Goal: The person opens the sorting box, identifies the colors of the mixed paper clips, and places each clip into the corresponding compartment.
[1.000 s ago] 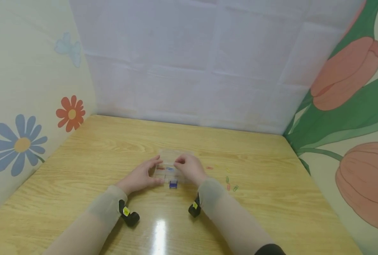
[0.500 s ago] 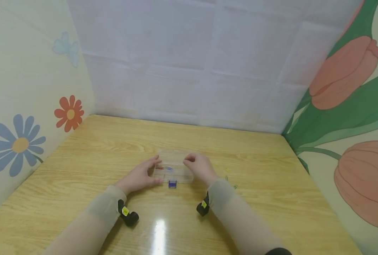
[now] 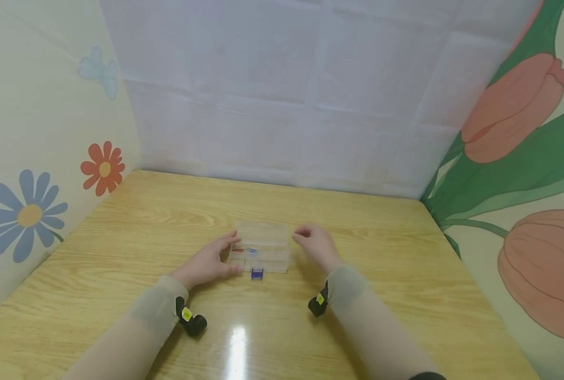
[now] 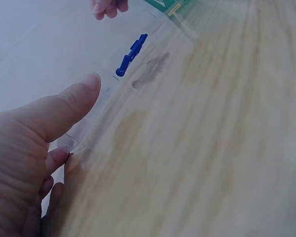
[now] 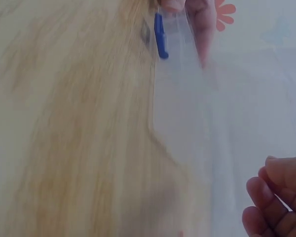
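Your left hand (image 3: 209,262) grips the clear box (image 3: 261,253) by its left end on the surface (image 3: 405,295); your right hand (image 3: 314,245), fingers loosely curled and empty, hovers just beside its right end.

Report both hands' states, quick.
Left hand: grips the clear plastic box at its left end.
Right hand: fingers loosely curled, holding nothing.

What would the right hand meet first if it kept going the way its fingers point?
Probably the clear box: the right hand sits just off its right end, fingers curled toward it. Depth is unclear, so it might pass just behind.
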The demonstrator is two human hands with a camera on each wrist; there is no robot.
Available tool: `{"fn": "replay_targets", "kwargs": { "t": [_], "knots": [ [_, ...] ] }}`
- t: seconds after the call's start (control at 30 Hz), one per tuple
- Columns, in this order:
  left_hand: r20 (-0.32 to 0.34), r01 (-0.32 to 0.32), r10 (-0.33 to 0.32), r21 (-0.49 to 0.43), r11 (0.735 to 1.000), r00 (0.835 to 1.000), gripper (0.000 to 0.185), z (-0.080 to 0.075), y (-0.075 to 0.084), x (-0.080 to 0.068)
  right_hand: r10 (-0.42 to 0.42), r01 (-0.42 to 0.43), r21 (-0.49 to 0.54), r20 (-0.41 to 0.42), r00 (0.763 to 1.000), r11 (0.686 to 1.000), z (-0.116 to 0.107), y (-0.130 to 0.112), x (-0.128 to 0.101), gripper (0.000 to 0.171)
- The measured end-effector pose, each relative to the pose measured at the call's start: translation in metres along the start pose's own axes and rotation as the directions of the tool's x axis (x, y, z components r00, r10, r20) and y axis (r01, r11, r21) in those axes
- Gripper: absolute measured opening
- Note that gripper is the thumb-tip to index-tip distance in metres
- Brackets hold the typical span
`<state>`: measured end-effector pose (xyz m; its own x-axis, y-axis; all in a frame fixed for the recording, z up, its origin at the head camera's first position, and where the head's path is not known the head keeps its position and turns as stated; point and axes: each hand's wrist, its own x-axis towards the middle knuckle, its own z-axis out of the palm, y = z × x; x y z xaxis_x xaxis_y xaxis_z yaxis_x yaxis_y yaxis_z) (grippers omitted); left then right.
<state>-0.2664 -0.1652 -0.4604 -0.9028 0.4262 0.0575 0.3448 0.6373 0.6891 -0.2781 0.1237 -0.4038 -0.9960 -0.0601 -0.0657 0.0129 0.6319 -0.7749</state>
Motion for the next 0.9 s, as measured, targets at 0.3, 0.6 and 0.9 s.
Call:
{"fn": "replay_targets", "kwargs": {
  "t": [0.3, 0.6, 0.9],
  "knots": [
    [-0.001, -0.006, 0.006, 0.002, 1.0, 1.0, 0.089, 0.0, -0.002, 0.001, 0.027, -0.027, 0.006, -0.017, 0.999, 1.0, -0.011, 0.019, 0.004, 0.018],
    [-0.005, -0.005, 0.005, -0.006, 1.0, 1.0, 0.088, 0.0, -0.002, 0.0, 0.055, -0.055, -0.029, -0.006, 0.998, 0.998, -0.016, 0.034, 0.005, 0.016],
    [-0.004, -0.002, 0.002, -0.005, 1.0, 1.0, 0.088, 0.0, -0.002, 0.0, 0.073, -0.073, -0.056, -0.002, 0.997, 0.996, -0.015, 0.045, 0.009, 0.014]
  ]
}}
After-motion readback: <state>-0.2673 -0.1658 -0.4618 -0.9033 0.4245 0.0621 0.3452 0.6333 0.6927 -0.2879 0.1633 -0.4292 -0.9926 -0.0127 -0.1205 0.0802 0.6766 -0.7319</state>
